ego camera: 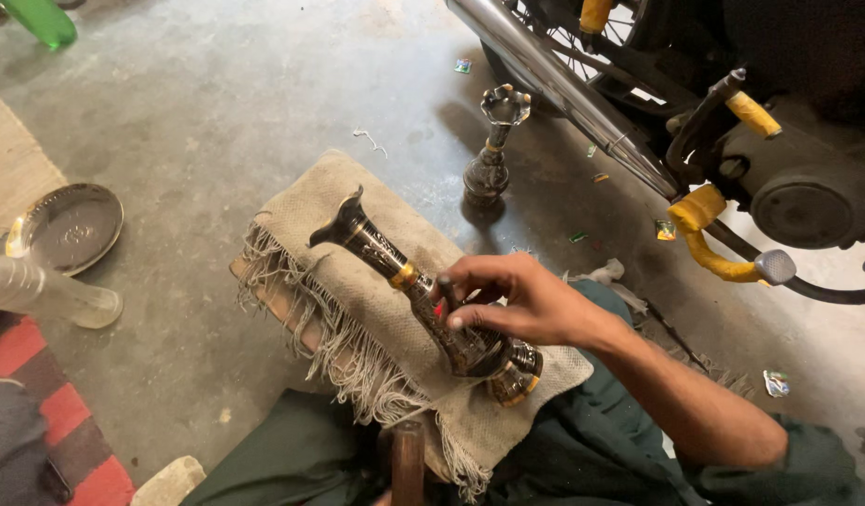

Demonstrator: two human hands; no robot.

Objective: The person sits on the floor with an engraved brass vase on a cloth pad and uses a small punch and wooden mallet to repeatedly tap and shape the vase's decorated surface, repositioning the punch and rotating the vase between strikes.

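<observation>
While the engraved brass vase [423,300] lies tilted on the frayed burlap cloth [357,272] over the lap, the right hand [512,305] has its grip pinched around a small dark tool at the vase's lower body. Left hand isn't in view, so can't tell its grip. I'd say keep the vase braced against the cloth so it doesn't roll. A second vase [493,150] stands on the concrete floor [217,122] near the motorcycle [732,112].
</observation>
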